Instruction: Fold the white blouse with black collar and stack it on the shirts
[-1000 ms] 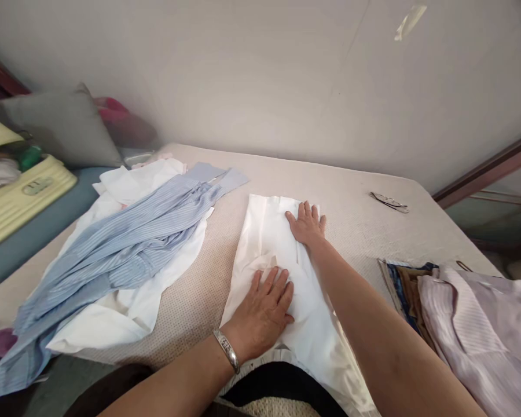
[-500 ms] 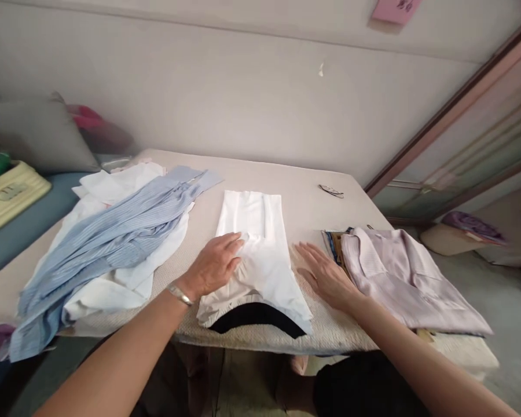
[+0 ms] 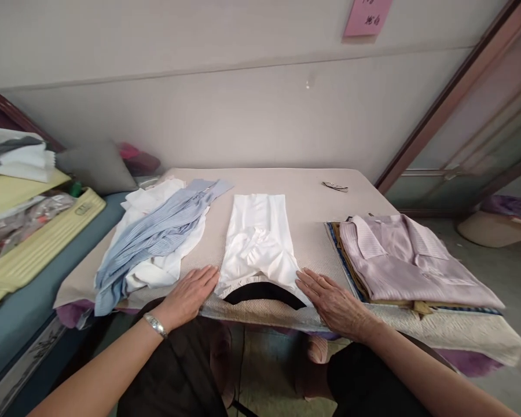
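Observation:
A white garment with a black band along its near edge (image 3: 260, 243) lies folded into a long shape on the covered table. Its near part is gathered and a little wrinkled. My left hand (image 3: 193, 295) lies flat at the garment's near left corner, fingers stretched out, a silver bracelet on the wrist. On the other side, my right hand (image 3: 336, 301) rests open, its fingertips touching the near right edge of the white cloth. Neither hand grips anything.
A loose heap with a blue striped garment (image 3: 156, 234) and white clothes lies left. A stack topped by a folded pale pink shirt (image 3: 399, 260) sits right. Glasses (image 3: 335, 186) lie near the back. Farther left stands a yellow case (image 3: 43, 231); a wall rises behind.
My left hand has moved off the top of the white garment to its near left corner. My right hand has come in against its near right edge. The view has shifted.

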Motion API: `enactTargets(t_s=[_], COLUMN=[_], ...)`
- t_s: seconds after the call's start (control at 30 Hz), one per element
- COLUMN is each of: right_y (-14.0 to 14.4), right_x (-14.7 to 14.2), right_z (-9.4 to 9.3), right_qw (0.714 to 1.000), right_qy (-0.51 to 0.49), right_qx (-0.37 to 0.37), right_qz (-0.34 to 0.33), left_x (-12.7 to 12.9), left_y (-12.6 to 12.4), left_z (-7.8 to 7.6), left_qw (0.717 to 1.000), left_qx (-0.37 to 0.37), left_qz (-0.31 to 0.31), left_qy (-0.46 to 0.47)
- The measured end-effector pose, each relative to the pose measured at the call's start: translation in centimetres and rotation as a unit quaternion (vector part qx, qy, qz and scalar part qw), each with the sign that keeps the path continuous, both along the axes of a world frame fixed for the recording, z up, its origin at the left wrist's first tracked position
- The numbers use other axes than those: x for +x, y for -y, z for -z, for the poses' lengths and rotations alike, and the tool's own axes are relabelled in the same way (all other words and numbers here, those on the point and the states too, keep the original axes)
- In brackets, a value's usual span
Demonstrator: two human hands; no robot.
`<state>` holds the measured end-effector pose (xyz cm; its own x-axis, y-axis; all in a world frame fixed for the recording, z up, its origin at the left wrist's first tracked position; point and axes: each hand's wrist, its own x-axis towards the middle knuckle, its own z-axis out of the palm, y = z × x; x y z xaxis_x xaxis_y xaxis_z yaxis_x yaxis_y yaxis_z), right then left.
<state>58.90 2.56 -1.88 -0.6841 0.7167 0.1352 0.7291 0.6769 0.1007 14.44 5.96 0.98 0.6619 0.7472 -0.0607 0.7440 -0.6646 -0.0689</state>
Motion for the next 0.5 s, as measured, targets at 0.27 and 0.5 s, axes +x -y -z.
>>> enactTargets(t_s=[0.27,0.5], right_y=[-0.4,-1.5], right_x=[0.5,-0.7], right_z=[0.7,1.6], right_qw=[0.999,0.998], right_qy=[0.01,-0.02], right_qx=[0.001,-0.008], right_qz=[-0.033,-0.056], left_x=[1.7,3.3], left_y=[0.0,-1.4], left_z=[1.6,1.5], left_qw=[0.997,0.994], left_qx=[0.02,0.035], left_qz=[0.08,0.1], left_qy=[0.005,0.002])
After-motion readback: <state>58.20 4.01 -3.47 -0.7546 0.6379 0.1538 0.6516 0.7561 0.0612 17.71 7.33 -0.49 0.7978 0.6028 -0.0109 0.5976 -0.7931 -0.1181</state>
